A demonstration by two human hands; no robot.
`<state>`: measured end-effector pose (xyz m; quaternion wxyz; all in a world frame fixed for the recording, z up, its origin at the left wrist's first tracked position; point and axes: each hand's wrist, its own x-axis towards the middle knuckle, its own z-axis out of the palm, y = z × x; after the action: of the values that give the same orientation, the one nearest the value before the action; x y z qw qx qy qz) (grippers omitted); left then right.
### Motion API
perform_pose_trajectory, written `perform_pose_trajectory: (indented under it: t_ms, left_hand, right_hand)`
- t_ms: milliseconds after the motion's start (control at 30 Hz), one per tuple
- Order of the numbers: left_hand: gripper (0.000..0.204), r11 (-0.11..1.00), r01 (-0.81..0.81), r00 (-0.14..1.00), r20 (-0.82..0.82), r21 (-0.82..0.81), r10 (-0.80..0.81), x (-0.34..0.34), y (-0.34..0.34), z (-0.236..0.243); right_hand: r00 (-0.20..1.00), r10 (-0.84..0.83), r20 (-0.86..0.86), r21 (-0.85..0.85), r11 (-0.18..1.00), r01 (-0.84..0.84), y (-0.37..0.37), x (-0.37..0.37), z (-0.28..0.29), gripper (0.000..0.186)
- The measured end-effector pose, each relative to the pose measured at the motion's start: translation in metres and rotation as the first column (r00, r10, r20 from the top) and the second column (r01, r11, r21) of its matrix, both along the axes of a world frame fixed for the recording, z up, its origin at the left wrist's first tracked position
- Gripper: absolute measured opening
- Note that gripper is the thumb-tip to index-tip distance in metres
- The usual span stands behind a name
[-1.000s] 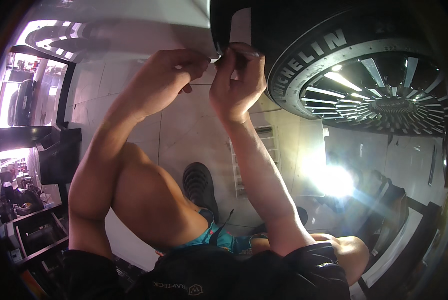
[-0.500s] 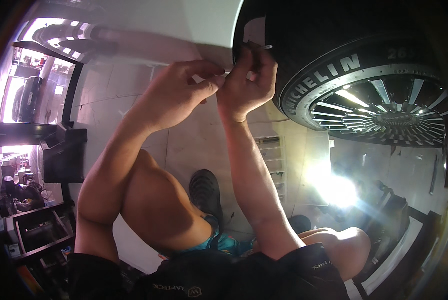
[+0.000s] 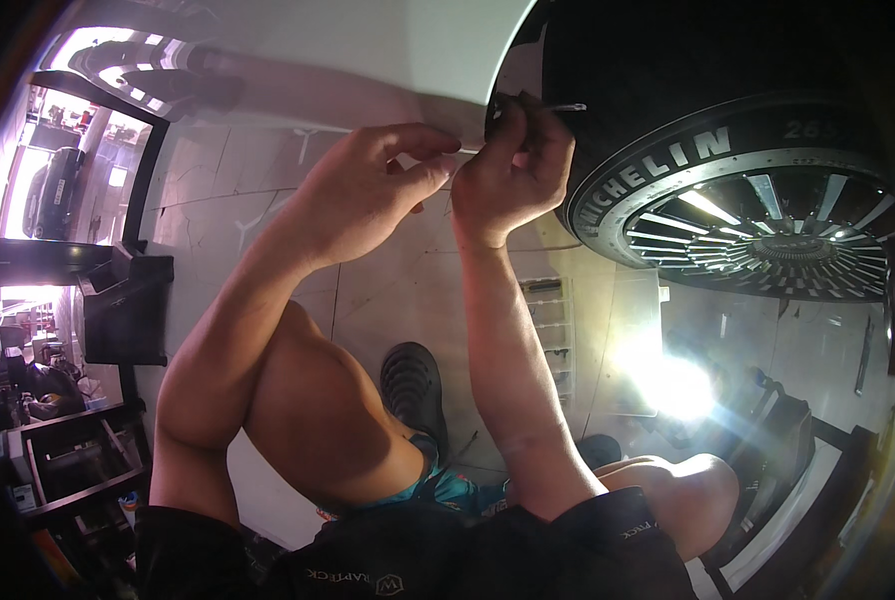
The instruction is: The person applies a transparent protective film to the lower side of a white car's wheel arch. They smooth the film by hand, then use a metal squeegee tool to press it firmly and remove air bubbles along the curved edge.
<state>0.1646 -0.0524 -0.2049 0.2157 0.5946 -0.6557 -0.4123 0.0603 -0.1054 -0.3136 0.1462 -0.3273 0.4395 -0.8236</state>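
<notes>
Between a white car panel (image 3: 388, 55) and a black tyre (image 3: 753, 130), the right hand (image 3: 513, 185) has fingers curled around a slim tool (image 3: 573, 107); the left hand's (image 3: 368, 190) fingers nearly meet near the panel's edge, contents unclear.

Your right hand (image 3: 513, 180) covered one end of a thin stick (image 3: 571, 107); too small to tell its kind. Shadow blurred your right fingertips. Whether your left hand (image 3: 363, 200) pinched anything, you could not tell. White panel (image 3: 348, 60): cut off by the upper edge. Tyre (image 3: 758, 130): its upper part lost in blackness. Glare swallowed the lamp's (image 3: 676, 387) body. Your right forearm (image 3: 513, 370) hid part of the tray (image 3: 560, 330) and of your right shoe (image 3: 600, 448). Goods (image 3: 53, 390), far left: blurred, kinds unclear.
</notes>
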Motion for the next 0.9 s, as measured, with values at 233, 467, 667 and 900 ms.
perform_pose_trajectory:
  t_ms: [233,467,667,900]
  left_hand:
    - [0.038,1.0,-0.011,1.0,-0.002,0.004,0.011,0.0,0.003,0.003]
    - [0.037,0.999,-0.012,1.0,0.026,-0.038,0.013,-0.002,0.006,0.004]
    - [0.036,0.999,-0.033,0.999,0.002,-0.034,0.033,0.002,0.007,0.003]
    - [0.033,0.999,-0.039,0.999,0.0,0.007,0.039,0.005,0.007,0.004]
  right_hand:
    - [0.999,-0.013,-0.035,-0.028,1.0,0.012,-0.002,-0.002,-0.004,0.004]
    - [0.992,-0.042,-0.118,-0.069,0.997,0.034,-0.008,-0.006,-0.007,0.005]
    - [0.993,-0.008,-0.12,-0.081,0.997,-0.001,-0.008,-0.006,-0.015,0.006]
    - [0.973,-0.075,-0.22,-0.101,0.993,0.054,-0.012,-0.01,-0.011,0.012]
